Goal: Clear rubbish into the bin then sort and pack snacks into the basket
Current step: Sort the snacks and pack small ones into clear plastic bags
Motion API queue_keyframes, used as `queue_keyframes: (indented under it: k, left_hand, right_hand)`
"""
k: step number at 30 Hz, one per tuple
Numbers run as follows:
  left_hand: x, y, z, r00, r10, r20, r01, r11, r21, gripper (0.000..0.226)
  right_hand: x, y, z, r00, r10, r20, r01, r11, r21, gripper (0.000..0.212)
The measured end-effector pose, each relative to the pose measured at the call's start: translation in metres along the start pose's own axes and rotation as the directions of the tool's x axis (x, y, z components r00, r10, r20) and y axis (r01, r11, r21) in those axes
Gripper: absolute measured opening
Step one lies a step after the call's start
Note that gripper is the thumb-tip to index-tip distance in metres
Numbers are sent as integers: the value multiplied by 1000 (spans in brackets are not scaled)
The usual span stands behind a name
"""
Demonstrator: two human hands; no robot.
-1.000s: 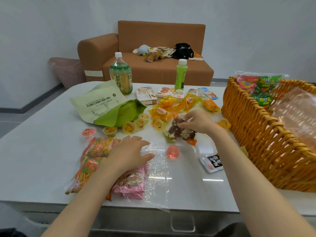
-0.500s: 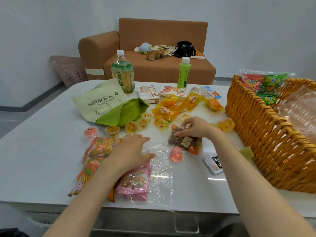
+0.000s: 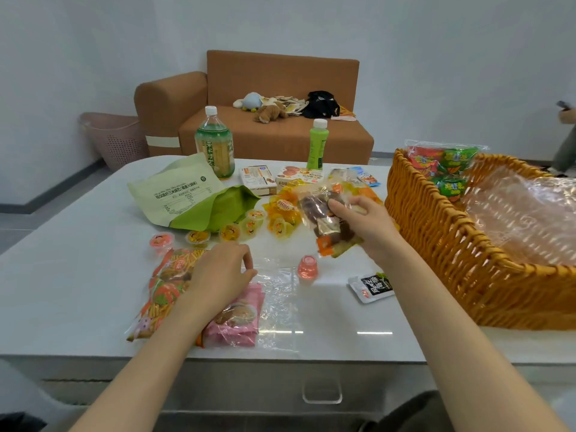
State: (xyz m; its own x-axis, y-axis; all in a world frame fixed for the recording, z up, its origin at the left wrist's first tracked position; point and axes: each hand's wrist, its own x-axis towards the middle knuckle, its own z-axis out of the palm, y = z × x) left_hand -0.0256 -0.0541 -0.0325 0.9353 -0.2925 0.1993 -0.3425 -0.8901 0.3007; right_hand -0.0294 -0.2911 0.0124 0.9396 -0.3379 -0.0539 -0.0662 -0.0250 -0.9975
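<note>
My right hand (image 3: 366, 224) grips a clear bag of brown sweets (image 3: 327, 224) and holds it above the table, left of the wicker basket (image 3: 436, 238). My left hand (image 3: 221, 274) rests with curled fingers on a clear bag holding an orange stick-snack pack (image 3: 165, 288) and a pink packet (image 3: 238, 321). Small jelly cups (image 3: 229, 232) lie in a row mid-table, with a pink one (image 3: 308, 268) in front. Yellow-orange wrapped snacks (image 3: 283, 207) sit behind the lifted bag. The basket holds red and green snack bags (image 3: 445, 169) and clear plastic.
A green paper bag (image 3: 187, 201), two drink bottles (image 3: 215, 145), snack boxes (image 3: 258, 180) and a small black-and-white sachet (image 3: 372, 286) lie on the white table (image 3: 78, 275). A pink bin (image 3: 115, 138) stands left of the brown sofa. A person (image 3: 565, 141) is at the far right.
My right hand has picked the bag of brown sweets up off the table and raised it. My left hand's fingers have curled a little on the clear bag.
</note>
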Motion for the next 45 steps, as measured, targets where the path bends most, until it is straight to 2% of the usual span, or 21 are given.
queue_keyframes:
  k: [2, 3, 6, 8, 11, 14, 18, 20, 23, 28, 30, 33, 34, 36, 38, 40, 42, 45]
  left_hand:
    - [-1, 0, 0, 999, -49, -22, 47, 995, -84, 12]
    - [-1, 0, 0, 997, -77, -26, 73, 987, -146, 12]
    - [-1, -4, -2, 991, -127, -37, 110, 946, -304, 12]
    - [-1, -6, -6, 988, -147, -46, 120, 923, -365, 13]
    - [0, -10, -10, 985, -166, -38, 132, 888, -441, 15]
    - [0, -14, -11, 986, -166, -14, 138, 863, -487, 14]
    - [-2, -13, -13, 986, -163, -14, 133, 847, -514, 14]
    - [-2, -14, -14, 986, -166, -14, 134, 839, -527, 15]
    - [-1, -14, -17, 987, -156, -32, 112, 819, -563, 14]
    - [-2, -15, -25, 993, -115, -20, 78, 782, -618, 12]
    - [-3, -20, -28, 986, -151, -69, 84, 813, -575, 10]
    - [0, -46, -27, 964, -223, -146, 171, 937, -305, 24]
    - [1, -56, -26, 959, -271, -79, 250, 946, -209, 39]
    - [3, -73, -25, 925, -351, 148, 363, 929, -67, 70]
    - [1, -78, -22, 907, -306, 289, 337, 940, -61, 88]
    - [-3, -74, -23, 913, -273, 304, 298, 954, -38, 69]
    - [-6, -70, -25, 915, -273, 298, 289, 957, -13, 55]
    - [-7, -69, -24, 920, -256, 297, 275, 961, -25, 54]
  right_hand:
    - [-8, 4, -2, 964, 203, 171, -243, 935, 258, 35]
    - [-12, 5, -3, 934, 266, 237, -333, 890, 313, 32]
    - [-24, 8, -9, 850, 356, 389, -481, 826, 295, 20]
    - [-31, 12, -13, 817, 361, 450, -480, 858, 184, 14]
    - [-35, 22, -17, 818, 392, 422, -363, 920, -151, 6]
    - [-38, 27, -15, 831, 429, 356, -250, 858, -449, 4]
    - [-43, 27, 3, 866, 393, 311, -120, 765, -633, 30]
    - [-45, 29, 15, 895, 334, 297, -74, 766, -638, 35]
    - [-41, 35, 32, 898, 307, 314, -69, 805, -590, 32]
    - [-33, 47, 47, 832, 410, 373, -292, 896, -335, 8]
    - [-31, 47, 47, 789, 452, 417, -405, 892, -200, 9]
    - [-34, 49, 53, 753, 464, 466, -519, 854, -12, 23]
    - [-37, 50, 56, 755, 454, 473, -539, 840, 55, 32]
    - [-38, 58, 65, 761, 426, 488, -561, 810, 168, 51]
    - [-41, 60, 71, 734, 419, 535, -571, 807, 151, 42]
    - [-44, 58, 72, 700, 428, 571, -557, 828, 62, 23]
    - [-44, 55, 70, 720, 454, 525, -501, 864, -60, 15]
    - [-44, 54, 72, 754, 467, 461, -472, 874, -114, 22]
